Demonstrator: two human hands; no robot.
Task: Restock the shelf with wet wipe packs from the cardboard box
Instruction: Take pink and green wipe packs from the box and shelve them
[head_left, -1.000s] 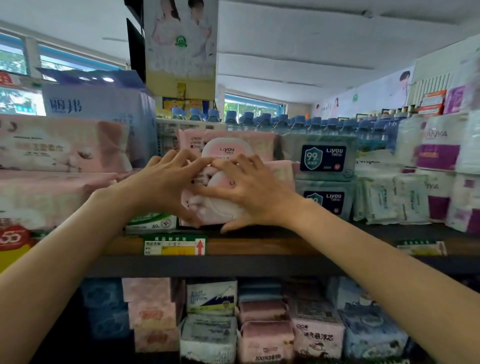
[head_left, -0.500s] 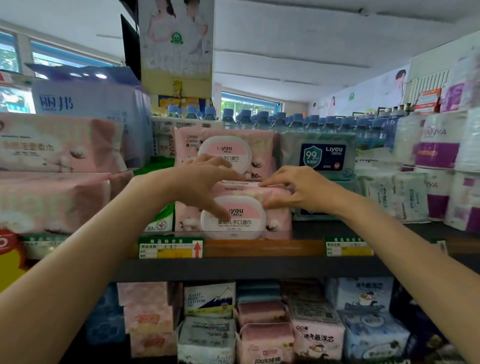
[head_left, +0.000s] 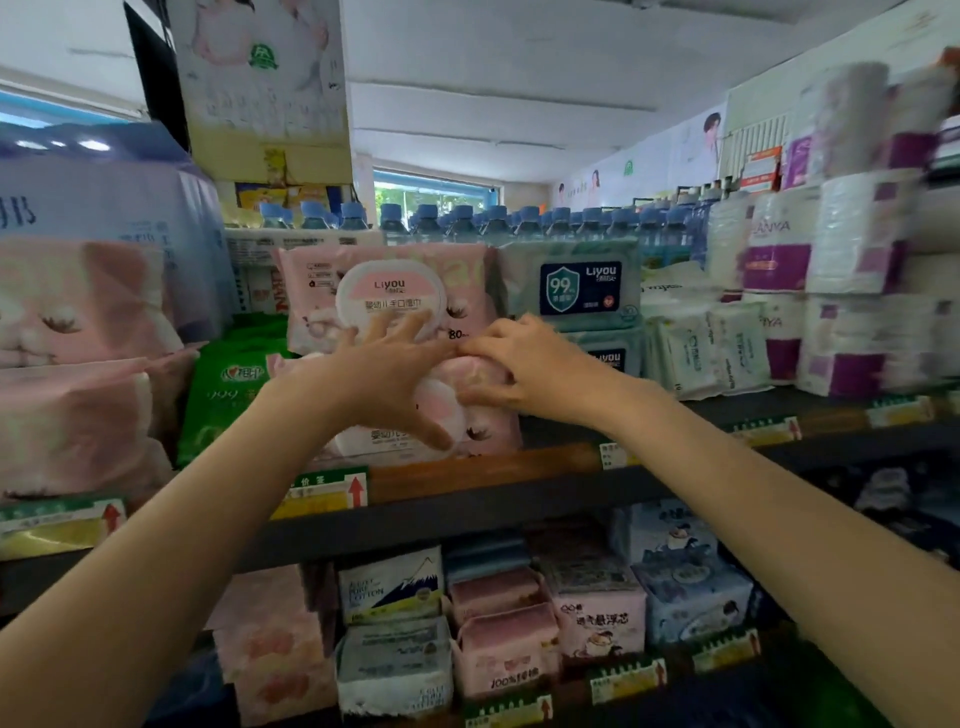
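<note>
While both arms are stretched toward the shelf (head_left: 519, 470), a pink wipe pack (head_left: 467, 410) is seen lying on the shelf board at the centre of the view, its round white lid facing outward. It is covered by the left hand (head_left: 387, 382), whose fingers are spread and fairly straight over the front of the pack, the thumb reaching down to the lid; no clenching is seen. At about 3 o'clock from it, the right hand (head_left: 524, 364) is laid on the pack's upper right edge, its fingers bent over that edge; whether the edge is truly pinched cannot be told. A second pink pack (head_left: 384, 291) is stood just behind, at 12 o'clock from the hands, and its lower edge is touched by the left fingertips. Blue-labelled packs (head_left: 576, 283) are stacked at 2 o'clock, a green pack (head_left: 228, 384) is propped at 9 o'clock, and blue-capped bottles (head_left: 467, 221) are ranged behind.
</note>
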